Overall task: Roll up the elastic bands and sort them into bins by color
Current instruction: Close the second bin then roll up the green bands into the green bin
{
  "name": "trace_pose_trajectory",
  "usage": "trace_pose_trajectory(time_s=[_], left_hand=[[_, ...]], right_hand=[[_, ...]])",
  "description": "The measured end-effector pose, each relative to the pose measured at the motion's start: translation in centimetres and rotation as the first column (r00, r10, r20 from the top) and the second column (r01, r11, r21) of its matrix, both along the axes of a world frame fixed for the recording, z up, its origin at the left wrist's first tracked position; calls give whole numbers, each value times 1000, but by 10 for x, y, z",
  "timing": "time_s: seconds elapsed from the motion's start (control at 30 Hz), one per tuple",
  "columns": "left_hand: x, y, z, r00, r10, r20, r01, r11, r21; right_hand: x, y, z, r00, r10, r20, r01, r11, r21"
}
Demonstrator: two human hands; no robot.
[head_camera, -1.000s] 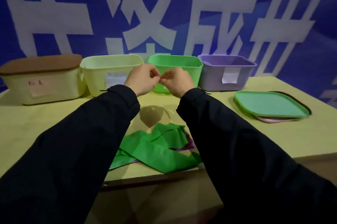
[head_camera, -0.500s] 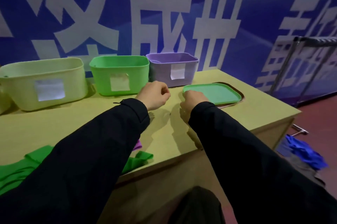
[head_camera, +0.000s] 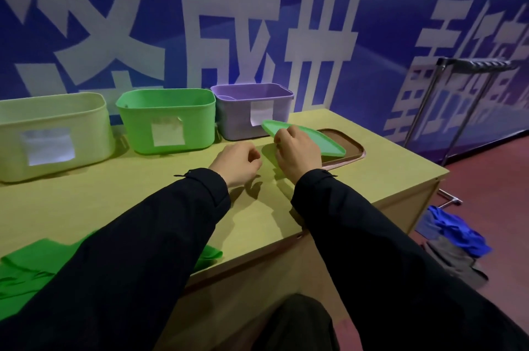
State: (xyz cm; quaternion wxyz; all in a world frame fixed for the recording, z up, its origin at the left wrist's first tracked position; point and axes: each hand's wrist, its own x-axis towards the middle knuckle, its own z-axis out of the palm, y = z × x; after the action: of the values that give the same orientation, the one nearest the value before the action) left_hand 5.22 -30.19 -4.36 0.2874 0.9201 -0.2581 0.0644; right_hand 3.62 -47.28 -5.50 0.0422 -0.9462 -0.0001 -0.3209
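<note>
We are seeing green elastic bands (head_camera: pixel 25 262) lying at the table's (head_camera: pixel 143 207) near left edge, well apart from three bins: pale yellow (head_camera: pixel 54 133), green (head_camera: pixel 167 119), purple (head_camera: pixel 252 110). The right hand (head_camera: pixel 297 154) is gripping a tilted green lid (head_camera: pixel 315 136); the left hand (head_camera: pixel 237 163) is hovering loosely curled, holding nothing.

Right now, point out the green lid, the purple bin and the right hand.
green lid (head_camera: pixel 329 142), head view, its top face right of the hand
purple bin (head_camera: pixel 234 124), head view, front wall
right hand (head_camera: pixel 297 153), head view, back of hand
</note>
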Motion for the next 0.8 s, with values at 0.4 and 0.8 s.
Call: trace_pose_trajectory(time_s=[0.4,0.8], left_hand=[[7,-3,1,991,78,-112,-83,996,-44],[11,101,25,815,69,-576,-551,404,-730]], right_hand=[[-17,19,57,790,43,611,-442,730,521],[-7,80,71,865,-54,499,-469,-441,765]])
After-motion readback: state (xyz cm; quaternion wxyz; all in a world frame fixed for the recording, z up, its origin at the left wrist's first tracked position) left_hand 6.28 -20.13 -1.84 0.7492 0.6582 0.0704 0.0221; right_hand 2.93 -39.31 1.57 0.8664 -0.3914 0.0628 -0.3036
